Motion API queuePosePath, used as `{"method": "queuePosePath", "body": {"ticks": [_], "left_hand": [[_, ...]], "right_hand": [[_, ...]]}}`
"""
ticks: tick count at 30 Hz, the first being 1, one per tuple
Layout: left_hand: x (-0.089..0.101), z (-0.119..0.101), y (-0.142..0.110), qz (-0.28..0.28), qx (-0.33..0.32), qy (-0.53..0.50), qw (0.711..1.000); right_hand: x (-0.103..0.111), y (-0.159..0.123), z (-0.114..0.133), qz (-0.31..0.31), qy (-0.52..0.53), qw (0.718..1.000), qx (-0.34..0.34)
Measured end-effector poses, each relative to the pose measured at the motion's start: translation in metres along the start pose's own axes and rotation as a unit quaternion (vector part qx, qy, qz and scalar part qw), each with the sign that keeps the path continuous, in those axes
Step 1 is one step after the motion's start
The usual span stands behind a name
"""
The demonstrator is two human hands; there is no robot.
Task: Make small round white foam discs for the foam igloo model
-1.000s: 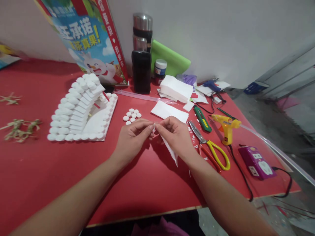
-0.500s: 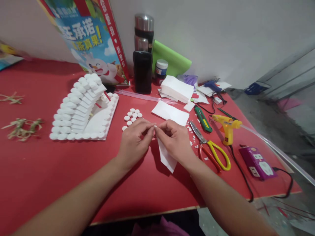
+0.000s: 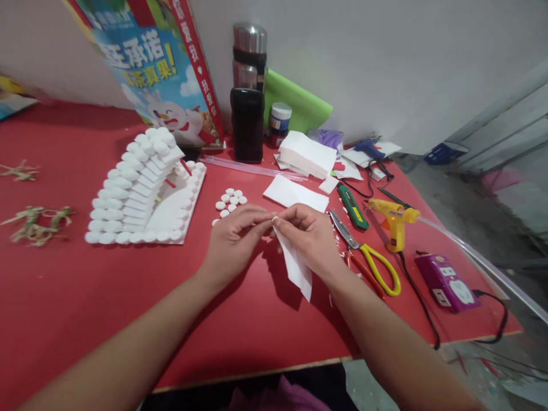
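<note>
Here, on the red table (image 3: pixel 240 337), both hands meet just in front of and to the right of the pile of white discs (image 3: pixel 233 200), and every place below is reckoned from that pile. The left hand (image 3: pixel 233 245), nearest to it, has thumb and forefinger pressed together, pinching the narrow, rolled-looking top end of a white strip (image 3: pixel 296 268). The right hand (image 3: pixel 308 240), farther to the right of the pile, pinches the same strip between thumb and forefinger, its other fingers curled in behind. The strip slants down on the near right side of the pile, its lower end loose below the right hand; I cannot tell whether that end touches the table. To the left of the pile stands a white stepped model (image 3: pixel 141 200) edged with rounded white pieces. Behind the pile are clear strips (image 3: pixel 257 166) and a black container (image 3: pixel 247 128). Just to its right lies a white sheet (image 3: pixel 295 193); farther right come a green cutter (image 3: pixel 353 206), scissors (image 3: pixel 353 245), a yellow glue gun (image 3: pixel 396 220) and, well apart, a purple socket box (image 3: pixel 447 282).
</note>
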State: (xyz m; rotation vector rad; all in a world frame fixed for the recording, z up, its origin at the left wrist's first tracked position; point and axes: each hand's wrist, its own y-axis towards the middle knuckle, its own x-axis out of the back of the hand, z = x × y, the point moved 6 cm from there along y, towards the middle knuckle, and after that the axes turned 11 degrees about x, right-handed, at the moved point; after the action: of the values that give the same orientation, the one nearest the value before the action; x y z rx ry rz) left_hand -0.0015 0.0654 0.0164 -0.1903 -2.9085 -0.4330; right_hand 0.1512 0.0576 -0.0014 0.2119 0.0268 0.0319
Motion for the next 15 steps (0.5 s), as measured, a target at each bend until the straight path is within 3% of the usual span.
{"method": "queuePosePath", "body": {"ticks": [3,5,11,15], "left_hand": [[0.0023,0.0085,0.0033,0.007,0.102,-0.079,0.992],[0.0042,0.0107,0.0044,0.003,0.125,-0.094,0.988],[0.0067,0.0133,0.0061,0.009,0.125,-0.081,0.989],[0.0060,0.0087,0.0061,0.013,0.103,-0.062,0.993]], "right_hand": [[-0.0014,0.0018,0.0052,0.024,-0.001,1.000,0.001],[-0.0020,0.0028,0.0060,0.035,0.010,0.999,-0.004],[-0.0040,0.0035,-0.0021,0.050,0.092,0.992,-0.063],[-0.0036,0.0046,-0.0020,0.051,0.094,0.993,-0.051]]}}
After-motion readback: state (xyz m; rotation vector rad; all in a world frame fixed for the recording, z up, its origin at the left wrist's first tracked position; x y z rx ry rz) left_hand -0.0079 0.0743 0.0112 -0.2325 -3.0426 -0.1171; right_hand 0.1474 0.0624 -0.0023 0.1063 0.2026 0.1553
